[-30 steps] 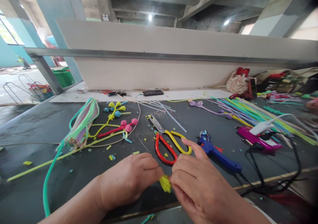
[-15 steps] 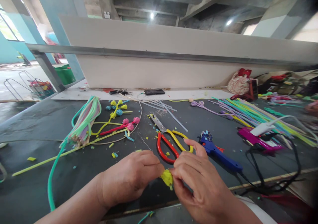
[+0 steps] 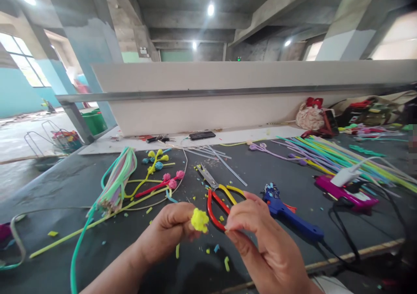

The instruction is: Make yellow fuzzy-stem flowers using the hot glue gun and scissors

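My left hand (image 3: 176,226) is closed on a small yellow pipe-cleaner flower (image 3: 200,220), which pokes out past the thumb and fingers. To its right, apart from the flower, my right hand (image 3: 260,237) has thumb and forefinger pinched together; whether anything tiny is between them I cannot make out. Just behind the right hand lie scissors (image 3: 212,183) with one red and one yellow handle, blades pointing away. A blue glue gun (image 3: 289,213) rests to the right of that hand. Small yellow and blue offcuts (image 3: 227,263) are scattered on the dark table (image 3: 137,246).
On the left lie a tied bundle of pastel pipe cleaners (image 3: 120,176), a yellow flower stem (image 3: 143,185) and a pink one (image 3: 159,187). Loose pipe cleaners (image 3: 319,155) and a magenta power strip (image 3: 347,194) with cables are at right. A phone (image 3: 202,135) lies by the back board (image 3: 195,113).
My hands have moved apart, and the yellow flower has gone up and left with my left hand; my right hand no longer touches it. The view has tilted upward.
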The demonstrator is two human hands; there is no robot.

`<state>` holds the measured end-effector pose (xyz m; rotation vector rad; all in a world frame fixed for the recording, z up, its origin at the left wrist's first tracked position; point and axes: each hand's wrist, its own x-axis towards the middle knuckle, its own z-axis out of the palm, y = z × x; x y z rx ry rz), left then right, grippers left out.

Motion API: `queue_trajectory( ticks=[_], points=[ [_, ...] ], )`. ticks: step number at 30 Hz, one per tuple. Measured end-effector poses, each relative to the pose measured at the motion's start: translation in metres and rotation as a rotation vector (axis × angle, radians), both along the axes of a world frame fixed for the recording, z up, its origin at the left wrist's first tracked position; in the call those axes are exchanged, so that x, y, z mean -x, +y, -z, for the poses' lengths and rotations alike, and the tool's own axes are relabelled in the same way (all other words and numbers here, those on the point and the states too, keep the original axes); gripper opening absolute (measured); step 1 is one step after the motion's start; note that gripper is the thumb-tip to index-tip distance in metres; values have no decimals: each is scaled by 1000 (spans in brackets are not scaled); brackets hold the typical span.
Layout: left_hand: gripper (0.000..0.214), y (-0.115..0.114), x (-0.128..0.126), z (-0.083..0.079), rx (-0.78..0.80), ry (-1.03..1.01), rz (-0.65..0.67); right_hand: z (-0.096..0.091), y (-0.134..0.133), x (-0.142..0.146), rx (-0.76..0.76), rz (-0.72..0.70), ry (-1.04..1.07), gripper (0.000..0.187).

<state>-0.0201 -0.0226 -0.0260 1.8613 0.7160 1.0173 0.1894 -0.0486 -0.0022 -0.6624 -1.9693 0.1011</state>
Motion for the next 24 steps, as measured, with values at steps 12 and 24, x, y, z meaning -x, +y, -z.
queue_trajectory(
  ticks=[12, 24],
  points=[
    [38, -6, -5, 4, 515, -226, 221, -6, 0, 13, -140, -37, 25, 27],
    [37, -8, -10, 7, 647, -386, 257, -1, -9, 14, -260, 3, -58, 31]
  ],
)
